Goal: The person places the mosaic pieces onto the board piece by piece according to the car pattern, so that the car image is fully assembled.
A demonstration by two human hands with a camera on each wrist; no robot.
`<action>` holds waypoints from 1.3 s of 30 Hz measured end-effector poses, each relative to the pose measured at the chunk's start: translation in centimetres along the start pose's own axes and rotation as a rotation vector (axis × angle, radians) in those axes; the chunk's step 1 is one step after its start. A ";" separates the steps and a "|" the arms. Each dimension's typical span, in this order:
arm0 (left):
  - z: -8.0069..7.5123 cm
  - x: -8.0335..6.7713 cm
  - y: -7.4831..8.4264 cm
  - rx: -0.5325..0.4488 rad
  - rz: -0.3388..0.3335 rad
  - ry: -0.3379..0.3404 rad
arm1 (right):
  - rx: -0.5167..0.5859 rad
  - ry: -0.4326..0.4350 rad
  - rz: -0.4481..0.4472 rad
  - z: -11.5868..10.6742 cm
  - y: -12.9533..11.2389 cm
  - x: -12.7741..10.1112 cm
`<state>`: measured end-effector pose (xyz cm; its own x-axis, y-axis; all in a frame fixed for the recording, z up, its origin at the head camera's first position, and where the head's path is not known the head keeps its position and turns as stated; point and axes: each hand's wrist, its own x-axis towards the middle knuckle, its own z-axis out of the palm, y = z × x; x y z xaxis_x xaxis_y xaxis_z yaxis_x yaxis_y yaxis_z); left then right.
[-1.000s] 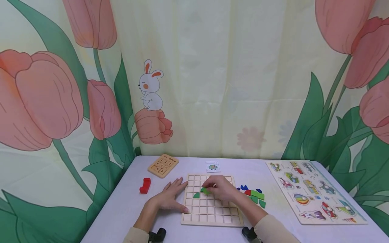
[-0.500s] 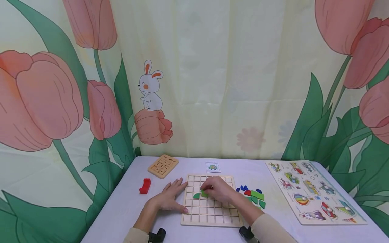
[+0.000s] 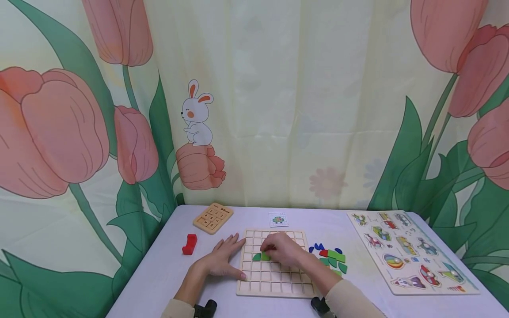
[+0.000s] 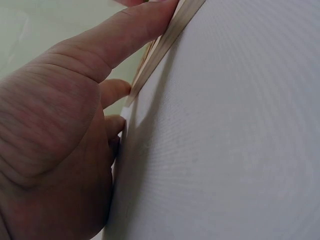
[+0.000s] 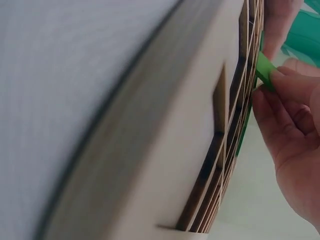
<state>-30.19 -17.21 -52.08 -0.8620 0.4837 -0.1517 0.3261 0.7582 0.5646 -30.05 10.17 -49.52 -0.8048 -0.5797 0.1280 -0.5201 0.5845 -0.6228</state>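
A wooden grid board (image 3: 282, 289) lies on the white table. My left hand (image 3: 222, 259) rests at its left side, fingers spread; in the left wrist view the thumb of the left hand (image 4: 65, 100) touches the board's edge (image 4: 165, 47). My right hand (image 3: 283, 249) is over the upper middle of the grid. Its thumb and fingers pinch a light green block (image 5: 265, 70), tilted at the grid in the right wrist view. In the head view that block sits right beside a dark green rounded piece (image 3: 256, 257) lying in the grid. The fingers partly cover the block.
Right of the board lie loose green pieces (image 3: 336, 256), a red piece (image 3: 324, 253) and several blue ones (image 3: 319, 246). A picture card (image 3: 278, 219) is behind the board. A wooden number board (image 3: 213, 218) and red blocks (image 3: 190, 244) lie left, a picture puzzle (image 3: 413, 256) right.
My right hand has moved slightly left and down with the light green block, which has turned from slanted to lined up beside the dark green piece. The left hand has stayed put.
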 end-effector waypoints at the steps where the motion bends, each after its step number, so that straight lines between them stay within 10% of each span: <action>1: 0.0 0.0 0.0 0.001 0.001 0.000 | -0.014 -0.004 0.003 0.0 0.0 0.0; 27: 0.2 0.3 -0.3 0.021 0.013 0.000 | -0.142 -0.107 0.002 -0.2 -0.5 -0.4; 39: 0.1 0.2 -0.1 0.014 0.013 0.006 | 0.017 0.005 0.041 -3.2 0.7 -3.8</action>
<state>-30.36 -17.08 -52.25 -0.8600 0.4908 -0.1393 0.3425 0.7577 0.5555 -28.32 14.62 -47.94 -0.8269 -0.5522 0.1059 -0.4815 0.5982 -0.6405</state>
